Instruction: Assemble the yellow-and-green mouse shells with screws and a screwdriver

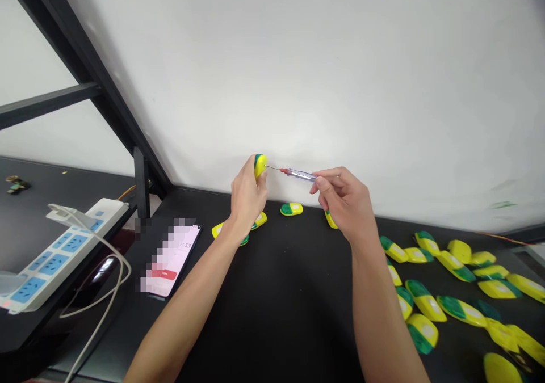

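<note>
My left hand (250,193) grips a small yellow-and-green plastic device (260,166), raised above the black table near the white wall. In my right hand (343,198) is a screwdriver (300,175) with a clear handle and a red collar. Its thin shaft points left, and the tip meets the end of the held device; whether it sits in a screw is too small to tell. Another yellow-and-green device (291,209) lies on the table between my hands. One more (331,219) is partly hidden behind my right hand, and others lie partly behind my left wrist.
Many yellow-and-green devices (455,266) are scattered over the right side of the table (281,315). To the left lie a phone (174,261) and a white power strip (63,252) with a looping white cable (114,292). A black metal frame (97,88) stands at the left.
</note>
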